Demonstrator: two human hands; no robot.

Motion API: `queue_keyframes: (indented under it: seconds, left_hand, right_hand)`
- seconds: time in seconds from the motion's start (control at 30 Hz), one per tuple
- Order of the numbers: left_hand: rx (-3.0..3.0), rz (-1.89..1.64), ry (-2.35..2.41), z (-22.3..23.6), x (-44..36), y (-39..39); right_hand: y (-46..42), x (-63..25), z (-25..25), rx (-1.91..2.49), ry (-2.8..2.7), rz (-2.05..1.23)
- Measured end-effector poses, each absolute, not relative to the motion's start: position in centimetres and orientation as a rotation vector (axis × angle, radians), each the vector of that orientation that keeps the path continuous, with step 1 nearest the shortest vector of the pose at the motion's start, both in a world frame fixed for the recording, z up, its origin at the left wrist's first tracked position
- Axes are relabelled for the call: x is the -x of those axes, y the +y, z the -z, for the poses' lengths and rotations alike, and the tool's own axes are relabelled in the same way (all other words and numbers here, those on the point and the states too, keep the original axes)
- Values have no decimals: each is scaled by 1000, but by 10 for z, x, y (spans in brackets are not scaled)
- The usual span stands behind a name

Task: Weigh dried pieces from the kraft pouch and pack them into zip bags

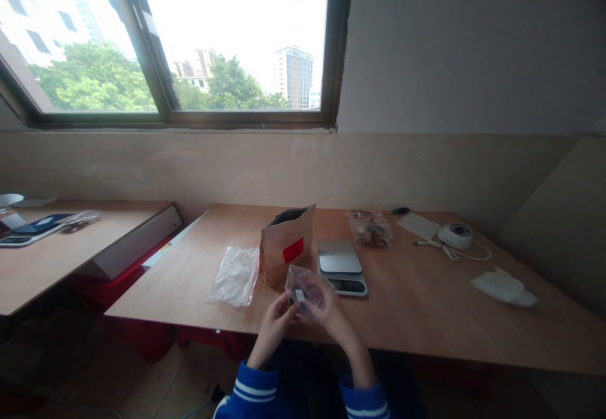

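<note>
Two blue sleeves (255, 382) with white stripes reach in from the bottom edge, bare hands at the front of the wooden table (407, 318). The left hand (276, 319) has its fingers curled in, closed on the lower left side of a small clear bag (298, 278). The right hand (333, 310) pinches the bag's other side, thumb and fingers drawn together over the film. The bag is thus held up between the two hands, near the table's front edge; something dark and a small white label (300, 295) show through it — what the dark item is, I cannot tell.

Just beyond, to the right, sits a scale (339, 257) with a metal plate and dark display. A brown paper bag (274, 258) stands upright, mouth open, a red label (293, 250) on its front. Flat clear bags (234, 275) lie to its left; a crumpled white item (504, 288) lies well to the right.

Farther back are a filled zip bag (372, 233), a white dome camera (455, 235) with its cable, and a white sheet (418, 225). Behind everything — the tiled wall (227, 163) and a window (246, 118).
</note>
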State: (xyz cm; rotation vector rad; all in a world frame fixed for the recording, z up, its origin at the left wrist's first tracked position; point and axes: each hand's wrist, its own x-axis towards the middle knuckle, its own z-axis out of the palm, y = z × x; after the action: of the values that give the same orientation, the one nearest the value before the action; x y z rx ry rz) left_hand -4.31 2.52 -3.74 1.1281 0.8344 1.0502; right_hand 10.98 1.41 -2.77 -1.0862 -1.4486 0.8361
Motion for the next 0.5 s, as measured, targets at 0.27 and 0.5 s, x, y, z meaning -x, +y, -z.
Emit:
queue_keyframes:
  seconds: [0.27,0.5]
  left_hand:
    - [-1064,-1115,814,35,47,19]
    - [-1061,-1165,804,34,47,22]
  right_hand:
    - [12,-108,16,1149,-1392,-823]
    - [6,-109,3,1146,-1213,-896]
